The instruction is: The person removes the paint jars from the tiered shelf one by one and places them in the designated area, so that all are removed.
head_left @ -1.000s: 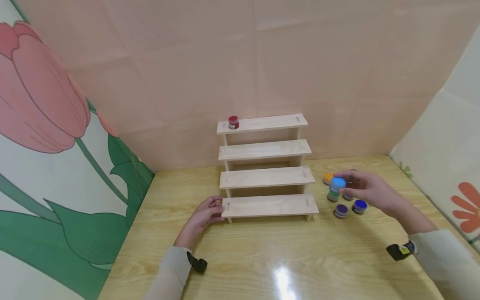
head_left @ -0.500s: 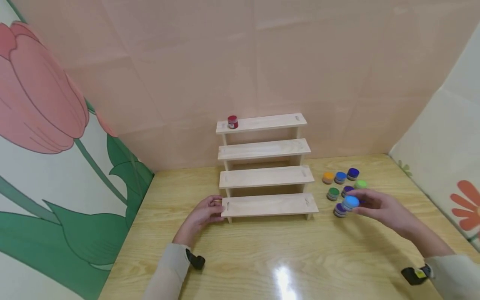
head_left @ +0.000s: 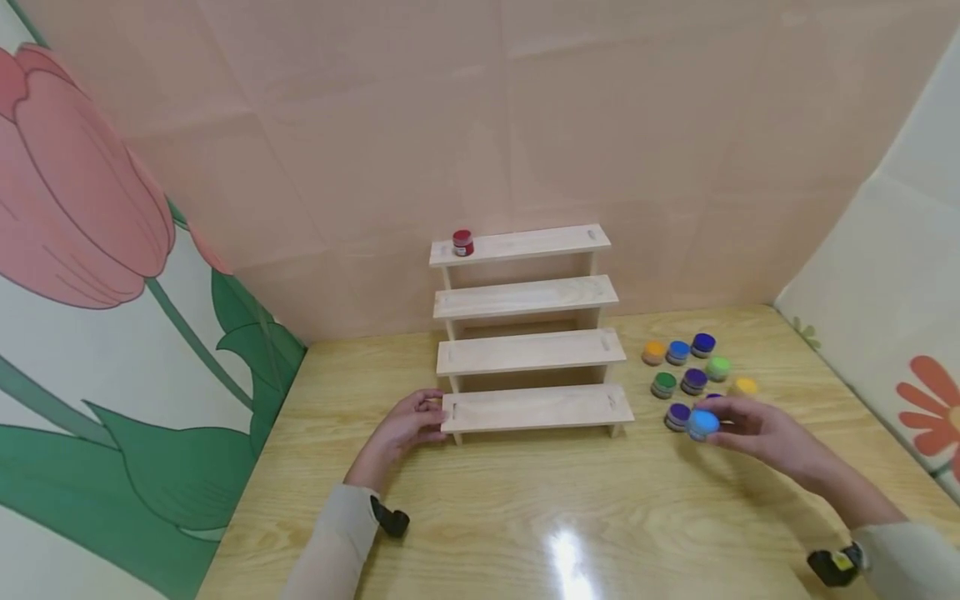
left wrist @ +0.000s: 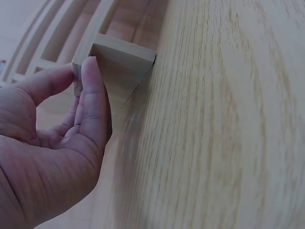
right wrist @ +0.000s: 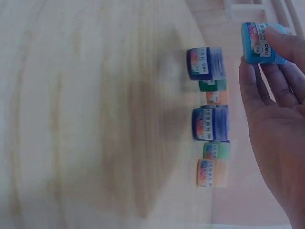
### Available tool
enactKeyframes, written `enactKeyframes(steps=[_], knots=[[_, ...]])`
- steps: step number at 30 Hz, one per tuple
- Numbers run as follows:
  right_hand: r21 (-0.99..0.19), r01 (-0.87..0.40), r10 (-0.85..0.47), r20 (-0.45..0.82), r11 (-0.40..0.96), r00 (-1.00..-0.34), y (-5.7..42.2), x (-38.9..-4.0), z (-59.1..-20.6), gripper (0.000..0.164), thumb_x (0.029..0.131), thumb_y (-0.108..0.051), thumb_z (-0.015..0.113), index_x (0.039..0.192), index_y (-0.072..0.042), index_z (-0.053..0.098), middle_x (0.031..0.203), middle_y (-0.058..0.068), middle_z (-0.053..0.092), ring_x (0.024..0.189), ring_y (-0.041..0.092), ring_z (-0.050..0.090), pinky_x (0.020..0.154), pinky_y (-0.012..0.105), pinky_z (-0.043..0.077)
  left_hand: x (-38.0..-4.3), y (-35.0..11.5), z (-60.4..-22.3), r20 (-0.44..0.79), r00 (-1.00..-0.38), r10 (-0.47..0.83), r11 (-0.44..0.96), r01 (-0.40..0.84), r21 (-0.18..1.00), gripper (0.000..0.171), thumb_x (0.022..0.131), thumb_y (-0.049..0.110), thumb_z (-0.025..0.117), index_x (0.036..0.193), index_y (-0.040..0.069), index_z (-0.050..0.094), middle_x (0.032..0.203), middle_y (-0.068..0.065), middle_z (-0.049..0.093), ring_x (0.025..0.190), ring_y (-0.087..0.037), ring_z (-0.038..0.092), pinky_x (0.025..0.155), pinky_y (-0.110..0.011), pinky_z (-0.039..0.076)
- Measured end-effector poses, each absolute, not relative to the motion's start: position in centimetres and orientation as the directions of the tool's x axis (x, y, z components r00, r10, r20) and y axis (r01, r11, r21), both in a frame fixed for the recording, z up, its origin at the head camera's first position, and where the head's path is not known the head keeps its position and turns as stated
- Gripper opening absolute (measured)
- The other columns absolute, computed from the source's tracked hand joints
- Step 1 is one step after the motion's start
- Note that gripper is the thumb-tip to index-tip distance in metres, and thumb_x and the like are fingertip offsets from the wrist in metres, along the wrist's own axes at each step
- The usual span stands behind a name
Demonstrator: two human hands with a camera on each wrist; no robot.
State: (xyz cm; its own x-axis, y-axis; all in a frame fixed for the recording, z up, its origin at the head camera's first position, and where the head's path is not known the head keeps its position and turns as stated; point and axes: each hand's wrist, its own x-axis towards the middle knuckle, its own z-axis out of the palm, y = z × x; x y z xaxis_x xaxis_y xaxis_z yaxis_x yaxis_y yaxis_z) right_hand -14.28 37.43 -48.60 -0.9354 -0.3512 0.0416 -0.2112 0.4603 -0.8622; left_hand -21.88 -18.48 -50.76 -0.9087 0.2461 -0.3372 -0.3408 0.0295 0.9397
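Note:
A light blue paint jar [head_left: 703, 425] is pinched between the thumb and fingers of my right hand [head_left: 765, 437]. The right wrist view has this paint jar [right wrist: 257, 44] raised off the table, its label facing the camera. My left hand [head_left: 405, 427] grips the left end of the lowest step of a four-tier wooden display rack [head_left: 536, 408]; the left wrist view shows thumb and fingertips pinching the board's corner. A red paint jar [head_left: 462, 243] stands at the left of the rack's top step. A purple paint jar [head_left: 677, 417] is just left of the held one.
Several more paint jars stand right of the rack, among them orange [head_left: 653, 354], dark green [head_left: 663, 385], light green [head_left: 717, 369] and yellow [head_left: 744, 387]. A pink-beige backdrop [head_left: 375, 167] rises behind the wooden table [head_left: 480, 517]. Printed flower panels flank both sides.
My right hand has carried the light blue paint jar from above the dark green one toward the front right, then lower, uncovering the jars behind. The left hand keeps its hold on the rack.

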Motion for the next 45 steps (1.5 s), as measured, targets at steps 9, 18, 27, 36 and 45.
enactKeyframes(steps=[9,18,27,36,45], knots=[[-0.882,-0.158,-0.382,-0.026,0.443,-0.924,37.4,-14.4,-50.1,0.045,0.096,-0.014,0.069,0.137,0.001,0.056,0.126,-0.021,0.058,0.110,-0.008,0.058,0.087,0.021,0.057,-22.0,-18.4,-50.8,-0.345,-0.907,0.243,0.020,-0.351,0.936,0.050,0.095,-0.001,0.065,0.141,0.000,0.046,0.103,-0.008,0.058,0.084,-0.019,0.066,0.072,-0.031,0.062],[-0.857,-0.119,-0.372,-0.089,0.501,-0.924,37.2,-14.3,-50.7,0.050,0.095,-0.020,0.072,0.138,-0.001,0.056,0.144,0.032,0.047,0.110,-0.015,0.052,0.089,0.015,0.053,-22.2,-18.4,-50.9,-0.348,-0.908,0.235,0.014,-0.355,0.935,0.050,0.094,-0.002,0.066,0.140,0.001,0.048,0.103,-0.008,0.058,0.085,-0.020,0.065,0.072,-0.031,0.062],[-0.827,-0.110,-0.373,-0.126,0.552,-0.919,37.4,-14.5,-51.4,0.051,0.092,-0.024,0.074,0.136,-0.003,0.058,0.145,0.032,0.047,0.110,-0.019,0.047,0.090,0.011,0.049,-22.1,-18.4,-50.8,-0.349,-0.905,0.243,0.010,-0.357,0.934,0.051,0.094,-0.001,0.066,0.142,0.002,0.047,0.104,-0.009,0.058,0.086,-0.020,0.065,0.073,-0.031,0.062],[-0.828,-0.130,-0.402,-0.123,0.545,-0.907,37.5,-14.5,-51.7,0.050,0.092,-0.022,0.074,0.134,-0.001,0.057,0.139,0.031,0.052,0.109,-0.019,0.049,0.090,0.010,0.048,-22.2,-18.4,-51.1,-0.349,-0.903,0.251,-0.012,-0.363,0.932,0.052,0.093,-0.003,0.065,0.141,0.000,0.046,0.102,-0.008,0.059,0.084,-0.019,0.065,0.071,-0.029,0.061],[-0.849,-0.237,-0.441,0.006,0.471,-0.897,37.2,-13.9,-51.0,0.045,0.095,-0.012,0.070,0.135,0.003,0.056,0.132,0.024,0.059,0.113,-0.007,0.057,0.091,0.014,0.051,-22.0,-18.5,-51.1,-0.346,-0.905,0.247,-0.022,-0.362,0.932,0.053,0.094,-0.004,0.065,0.142,-0.002,0.044,0.102,-0.008,0.058,0.083,-0.018,0.064,0.070,-0.028,0.061]])
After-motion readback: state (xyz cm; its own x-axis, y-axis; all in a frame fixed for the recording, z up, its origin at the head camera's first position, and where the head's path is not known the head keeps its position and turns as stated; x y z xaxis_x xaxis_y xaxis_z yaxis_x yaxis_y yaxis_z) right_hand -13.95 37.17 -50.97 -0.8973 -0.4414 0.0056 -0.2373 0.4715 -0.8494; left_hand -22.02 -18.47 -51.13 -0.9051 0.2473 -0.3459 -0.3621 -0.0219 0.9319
